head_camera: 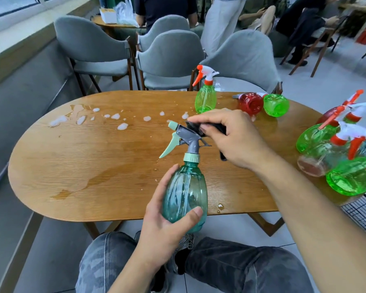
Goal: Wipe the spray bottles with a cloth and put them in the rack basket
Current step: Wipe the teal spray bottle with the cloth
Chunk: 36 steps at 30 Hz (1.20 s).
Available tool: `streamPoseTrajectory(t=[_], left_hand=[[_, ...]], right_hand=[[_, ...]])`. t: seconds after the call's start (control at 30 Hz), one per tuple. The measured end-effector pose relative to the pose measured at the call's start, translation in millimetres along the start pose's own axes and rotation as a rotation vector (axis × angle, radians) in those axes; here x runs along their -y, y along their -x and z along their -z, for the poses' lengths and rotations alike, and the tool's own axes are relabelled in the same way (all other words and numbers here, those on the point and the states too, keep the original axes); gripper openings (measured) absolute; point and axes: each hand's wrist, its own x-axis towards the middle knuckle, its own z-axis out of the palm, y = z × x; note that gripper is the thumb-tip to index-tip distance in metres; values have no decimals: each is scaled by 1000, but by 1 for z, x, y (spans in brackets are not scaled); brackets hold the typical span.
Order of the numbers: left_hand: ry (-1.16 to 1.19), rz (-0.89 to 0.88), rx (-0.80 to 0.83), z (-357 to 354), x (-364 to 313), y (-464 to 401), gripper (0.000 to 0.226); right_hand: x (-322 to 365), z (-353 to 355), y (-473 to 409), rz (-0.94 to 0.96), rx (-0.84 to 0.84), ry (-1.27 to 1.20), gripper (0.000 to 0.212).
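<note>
over the near edge of the oval wooden table (76, 157), the left hand (167, 225) grips the belly of a teal clear plastic spray bottle (185, 193), held upright. the right hand (230, 136) pinches a dark cloth (199, 127) against its grey trigger head. foam puddles (114, 119) dot the tabletop; an upright green bottle (205, 96) stands behind; a cluster of green and red bottles (336, 153) and black wire basket (363, 210) are cut off at right

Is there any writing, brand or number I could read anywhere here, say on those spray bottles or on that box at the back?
None can be read.
Teal spray bottle, held by the left hand: no label shows.
Green spray bottle standing on the table: no label shows.
White and yellow box on the far table: any print is too small and blurred.
</note>
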Motion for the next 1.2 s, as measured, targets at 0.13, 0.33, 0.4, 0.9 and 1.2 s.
streamPoseTrajectory(t=[0.13,0.33,0.4,0.9,1.2], left_hand=[[11,-3,-34,2,1,-1,83],[55,38,-103,12,4,-4,83],[103,71,-162,11,1,-8,79],[8,-16,-37,12,-35,-24,93],[-428,-208,-139,14,-27,-37,91]], right_hand=[[-1,-5,1,46,35,10,34],[-20,-3,15,9,66,122,34],[-19,-8,26,63,-117,114,33],[-6,-35,53,-37,-142,-185,36],[5,-27,71,11,-306,-184,34]])
